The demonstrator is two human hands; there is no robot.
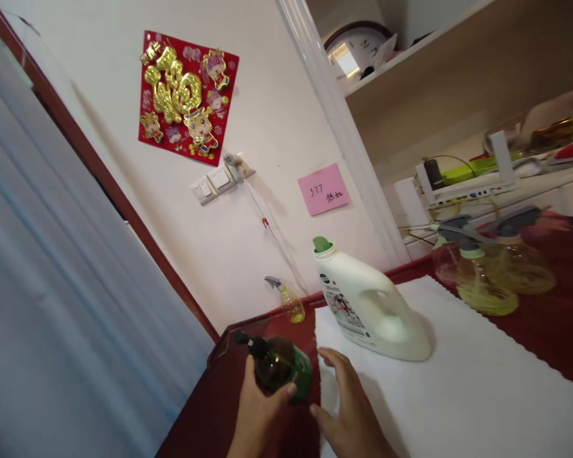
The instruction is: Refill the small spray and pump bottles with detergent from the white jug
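Fingers of the left hand [255, 407] close around a brown pump bottle [277, 367] at the lower centre of the frame, over the dark red table [205, 413]. Just beside it the right hand [351, 410] is open with fingers spread, holding nothing, at the edge of the white cloth [458, 381]. Behind, at centre, a white jug [370, 305] stands on that cloth, with spray bottles [487, 283] at the right.

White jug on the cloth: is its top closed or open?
Closed. A green cap sits on the neck of the white jug, which stands on its base on the white cloth.
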